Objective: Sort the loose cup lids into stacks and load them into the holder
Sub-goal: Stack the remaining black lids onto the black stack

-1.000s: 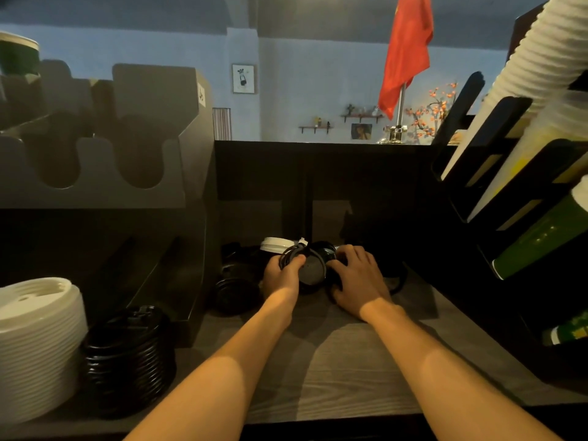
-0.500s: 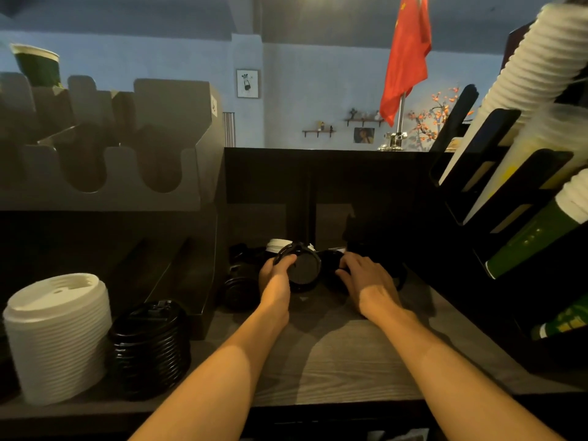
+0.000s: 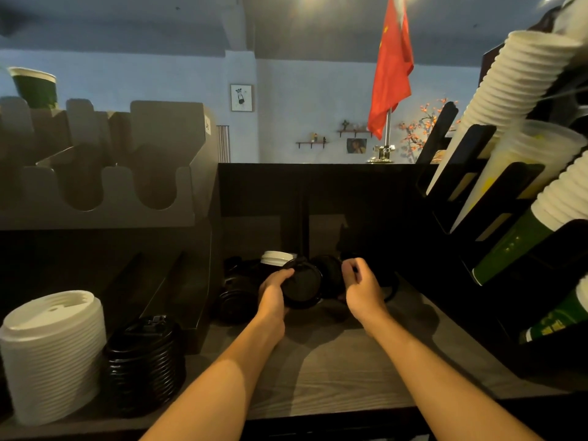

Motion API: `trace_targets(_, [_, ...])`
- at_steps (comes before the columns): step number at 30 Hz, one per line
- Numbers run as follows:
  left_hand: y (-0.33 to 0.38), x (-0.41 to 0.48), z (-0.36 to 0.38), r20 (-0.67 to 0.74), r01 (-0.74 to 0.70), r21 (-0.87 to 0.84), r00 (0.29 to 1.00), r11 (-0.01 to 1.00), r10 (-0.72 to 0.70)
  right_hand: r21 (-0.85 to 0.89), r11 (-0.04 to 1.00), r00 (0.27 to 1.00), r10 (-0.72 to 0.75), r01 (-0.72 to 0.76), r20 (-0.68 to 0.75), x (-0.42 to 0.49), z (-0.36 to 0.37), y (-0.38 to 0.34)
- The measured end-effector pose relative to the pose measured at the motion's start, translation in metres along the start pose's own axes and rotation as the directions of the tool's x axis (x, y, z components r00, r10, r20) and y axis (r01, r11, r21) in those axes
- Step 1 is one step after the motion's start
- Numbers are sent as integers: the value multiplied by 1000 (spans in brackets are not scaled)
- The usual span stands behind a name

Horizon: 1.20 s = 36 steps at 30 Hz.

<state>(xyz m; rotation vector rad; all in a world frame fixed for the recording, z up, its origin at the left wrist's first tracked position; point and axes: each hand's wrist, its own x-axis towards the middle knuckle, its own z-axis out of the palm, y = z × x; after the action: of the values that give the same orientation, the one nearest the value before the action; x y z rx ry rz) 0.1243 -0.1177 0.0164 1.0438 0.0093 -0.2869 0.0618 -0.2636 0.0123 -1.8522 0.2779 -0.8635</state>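
At the back of the wooden counter lies a dark heap of loose black lids with one white lid on top. My left hand grips a black lid, tilted on edge and facing me. My right hand is just right of it, fingers curled over another black lid; whether it grips that lid is hard to tell in the dark. A stack of white lids and a stack of black lids stand at the near left. The grey lid holder rises at left.
A black rack at right holds slanted stacks of white, clear and green cups. A green cup stands atop the holder. A dark partition wall closes the back. Bare wood counter lies between my forearms.
My left hand has tilted its black lid up toward me. My right hand has lifted off the heap and curled its fingers. The camera view has shifted slightly.
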Motion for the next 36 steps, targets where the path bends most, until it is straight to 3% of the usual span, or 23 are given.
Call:
trace_targets(4, [0,4,-1,-31,-27,-48,999,998,26,53,995,996,91,-90,-14,5,-1,0])
trace_targets(8, [1,8,-2,-91,-58,-95,995,994,49,-2,986,972,167,-169,168,4,5,0])
trace_targets(11, [0,10,-1,-115,-73,-24,991,997,70,-176,981,950,133,-85,282,1,7,3])
trace_targets(17, [-7,9,4,-81,-195,159,974,968,209,-332,943,953,64,40,298,2,8,10])
trace_targets(22, [4,3,7,-216,-231,235,935,944,283,-165,983,976,-41,77,212,4,19,5])
trace_targets(26, [-2,9,4,-232,-250,159,931,955,282,-28,998,981,-47,54,189,26,41,-20])
trace_targets(29, [-22,49,-8,-320,-214,106,917,971,237,-22,992,956,-112,122,272,49,65,-39])
trace_targets(33, [-1,28,-3,-318,-189,-54,934,981,162,-119,959,895,-191,258,402,90,97,-52])
trace_targets(36, [-2,33,-2,-327,-216,-127,930,968,165,-296,826,802,-278,481,529,118,127,-54])
